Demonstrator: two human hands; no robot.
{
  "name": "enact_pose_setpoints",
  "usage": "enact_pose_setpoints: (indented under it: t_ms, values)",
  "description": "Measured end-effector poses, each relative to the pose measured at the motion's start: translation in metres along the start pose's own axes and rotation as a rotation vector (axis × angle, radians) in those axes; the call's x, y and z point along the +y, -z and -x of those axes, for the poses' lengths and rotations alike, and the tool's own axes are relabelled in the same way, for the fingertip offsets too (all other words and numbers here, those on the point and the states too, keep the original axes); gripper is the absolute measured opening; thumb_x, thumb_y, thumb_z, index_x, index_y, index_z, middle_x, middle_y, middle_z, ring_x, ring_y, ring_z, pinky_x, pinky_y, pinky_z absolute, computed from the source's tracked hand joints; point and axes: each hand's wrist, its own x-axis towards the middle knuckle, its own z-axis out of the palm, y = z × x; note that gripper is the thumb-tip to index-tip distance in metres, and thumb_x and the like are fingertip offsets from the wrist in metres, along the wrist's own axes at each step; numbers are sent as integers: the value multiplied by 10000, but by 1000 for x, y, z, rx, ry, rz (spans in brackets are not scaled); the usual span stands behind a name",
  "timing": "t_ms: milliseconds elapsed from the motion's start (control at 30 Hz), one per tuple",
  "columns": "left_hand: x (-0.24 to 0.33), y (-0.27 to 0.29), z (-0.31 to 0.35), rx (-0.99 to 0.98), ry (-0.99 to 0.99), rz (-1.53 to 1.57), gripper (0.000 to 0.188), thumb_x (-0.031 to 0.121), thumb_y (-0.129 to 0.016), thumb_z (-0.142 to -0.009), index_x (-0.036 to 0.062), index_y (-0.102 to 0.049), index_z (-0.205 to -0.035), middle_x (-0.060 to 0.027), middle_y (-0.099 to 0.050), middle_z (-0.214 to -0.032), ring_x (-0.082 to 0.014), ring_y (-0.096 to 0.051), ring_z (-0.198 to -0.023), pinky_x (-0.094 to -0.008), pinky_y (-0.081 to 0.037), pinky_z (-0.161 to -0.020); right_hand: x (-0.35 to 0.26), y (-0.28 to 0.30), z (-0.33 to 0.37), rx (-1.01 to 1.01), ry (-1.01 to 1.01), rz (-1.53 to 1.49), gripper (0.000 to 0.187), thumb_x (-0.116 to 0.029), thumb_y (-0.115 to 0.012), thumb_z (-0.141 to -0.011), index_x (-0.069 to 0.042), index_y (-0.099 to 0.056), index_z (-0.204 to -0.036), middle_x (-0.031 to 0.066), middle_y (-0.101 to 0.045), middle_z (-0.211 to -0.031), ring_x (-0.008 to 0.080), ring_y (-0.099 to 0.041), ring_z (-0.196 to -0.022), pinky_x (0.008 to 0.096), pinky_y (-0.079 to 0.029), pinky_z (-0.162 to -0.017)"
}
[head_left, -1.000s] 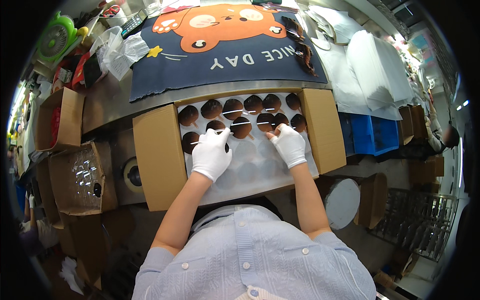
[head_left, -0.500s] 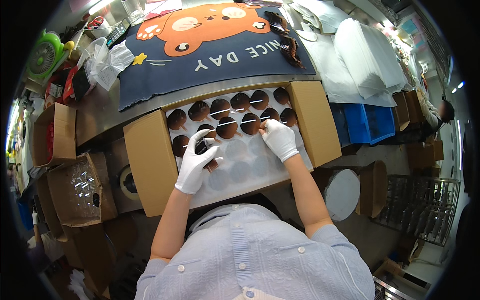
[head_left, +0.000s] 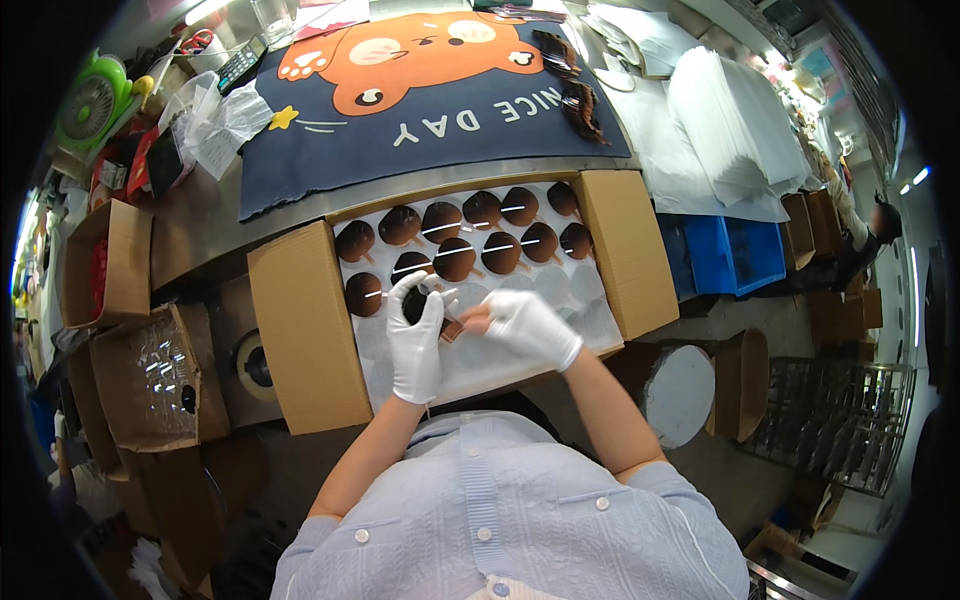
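Observation:
A stack of dark brown tinted lenses [head_left: 452,331] with small tabs is in my left hand [head_left: 415,345], white-gloved, its thumb and fingers curled around the stack. My right hand [head_left: 530,326], in a white glove with bare fingertips, reaches in to the tab end of that stack. Motion smears its fingers, so their grip is unclear. Beneath both hands is an open cardboard box [head_left: 630,255] with a white paper sheet [head_left: 385,378] inside. Round brown gradient lenses [head_left: 455,259] lie in rows over its far part. Faint round shapes show through the paper nearer me.
Behind the box lies a dark blue mat [head_left: 330,150] with a bear print; more lenses [head_left: 582,112] are piled at its right. White sheets [head_left: 725,120] and a blue bin [head_left: 740,255] are on the right. Cardboard boxes [head_left: 150,375] and a green fan [head_left: 92,105] stand left.
My right hand has come from the second lens row toward the stack in my left hand. A lens now lies where it was. My left hand has shifted slightly right and nearer me.

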Motion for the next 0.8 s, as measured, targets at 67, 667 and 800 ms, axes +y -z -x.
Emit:
enact_pose_setpoints:
  t_ms: [67,667,800]
  values:
    - [0,11,3,-11,56,-190,214,51,-612,-966,52,-579,-1177,-27,-603,-1144,-86,-602,-997,-236,-521,-852,-8,-21,-2,-68,-211,-256,231,-195,-753,-869,-24,-759,-1024,91,-748,-861,132,-672,-760,277,-533,-737]
    - [79,80,-12,277,-105,323,384,352,-487,-1050,55,-511,-1292,-131,-570,-1305,-324,-576,-1228,-453,-508,-1033,-39,-58,-35,-45,-11,406,222,-278,-734,-792,-67,-776,-846,150,-701,-718,271,-683,-634,352,-547,-635]
    - [92,83,-11,268,-121,271,289,271,-491,-1056,68,-516,-1260,-116,-557,-1302,-303,-602,-1186,-439,-538,-988,-35,-45,-34,-129,-138,727,234,-365,-687,-823,-153,-786,-826,118,-693,-711,302,-694,-701,407,-555,-654]
